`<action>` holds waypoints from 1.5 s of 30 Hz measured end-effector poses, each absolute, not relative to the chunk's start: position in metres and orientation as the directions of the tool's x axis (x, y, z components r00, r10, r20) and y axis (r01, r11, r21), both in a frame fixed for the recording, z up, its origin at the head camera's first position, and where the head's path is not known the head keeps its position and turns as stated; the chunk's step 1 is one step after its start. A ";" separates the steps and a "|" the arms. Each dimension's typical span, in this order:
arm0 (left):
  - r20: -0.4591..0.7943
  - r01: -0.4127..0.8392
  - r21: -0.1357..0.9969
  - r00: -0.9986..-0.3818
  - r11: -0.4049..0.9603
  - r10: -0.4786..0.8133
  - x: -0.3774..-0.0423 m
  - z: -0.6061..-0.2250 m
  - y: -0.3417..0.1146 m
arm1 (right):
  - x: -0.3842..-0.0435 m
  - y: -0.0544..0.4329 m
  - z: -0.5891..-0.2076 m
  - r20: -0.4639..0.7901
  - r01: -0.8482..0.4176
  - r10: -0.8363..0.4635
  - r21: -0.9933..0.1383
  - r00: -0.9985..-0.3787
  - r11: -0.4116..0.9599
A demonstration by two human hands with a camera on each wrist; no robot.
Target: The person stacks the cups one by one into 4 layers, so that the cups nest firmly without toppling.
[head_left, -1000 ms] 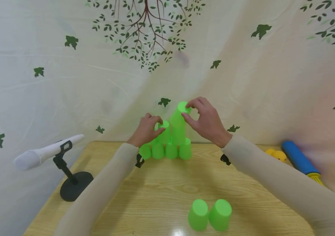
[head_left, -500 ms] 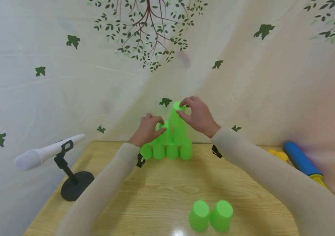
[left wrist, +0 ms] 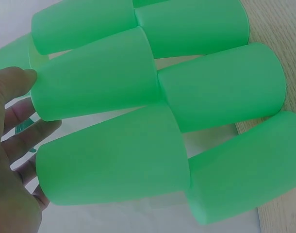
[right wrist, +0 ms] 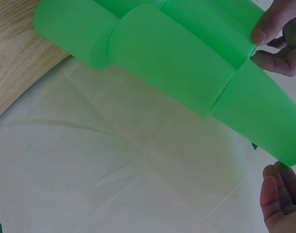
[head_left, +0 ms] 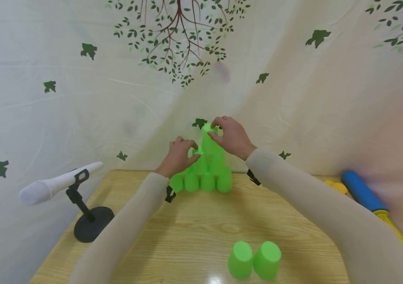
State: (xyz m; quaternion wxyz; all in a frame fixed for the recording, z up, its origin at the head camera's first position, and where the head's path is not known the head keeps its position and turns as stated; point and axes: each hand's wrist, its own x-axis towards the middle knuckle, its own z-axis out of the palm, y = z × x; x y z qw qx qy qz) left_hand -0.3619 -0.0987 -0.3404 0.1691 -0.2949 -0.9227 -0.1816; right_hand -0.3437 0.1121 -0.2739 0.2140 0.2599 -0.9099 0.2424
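Observation:
Upside-down green plastic cups stand in a stepped stack at the table's back edge. My right hand (head_left: 232,136) holds the top cup (head_left: 208,140) by its upturned base, thumb and fingers curved round it. In the right wrist view this top cup (right wrist: 259,111) meets the cup (right wrist: 172,58) below it, rim against base. Lower and to the left, my left hand (head_left: 177,157) grips a middle-row cup (head_left: 199,161) near its top. The left wrist view has the left thumb (left wrist: 22,80) on that cup (left wrist: 94,73). Beneath is the bottom row (head_left: 207,182), partly behind the left hand.
Two more green cups, a left one (head_left: 240,260) and a right one (head_left: 267,260), stand upside down on the near table (head_left: 187,236). A white microphone (head_left: 59,183) on a black stand is at left. A blue tube (head_left: 362,191) and a yellow toy (head_left: 336,186) lie at right.
My right hand has moved left with the top cup, which now sits further toward the middle of the stack and more upright. The left hand has stayed at its cup.

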 end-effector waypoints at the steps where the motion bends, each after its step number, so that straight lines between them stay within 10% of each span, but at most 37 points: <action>1: 0.420 0.607 0.236 -0.768 0.759 0.484 -0.362 -0.340 -0.099 | -0.344 0.112 -0.274 0.507 -0.570 -0.367 -0.332 -0.780 0.752; 25: 0.455 0.619 0.231 -0.751 0.751 0.479 -0.352 -0.336 -0.108 | -0.336 0.129 -0.273 0.470 -0.550 -0.356 -0.383 -0.808 0.742; 45: 0.607 0.874 0.098 -0.431 0.475 0.668 -0.276 -0.354 -0.092 | -0.262 0.200 -0.326 0.508 -0.684 -0.507 -0.255 -0.696 0.683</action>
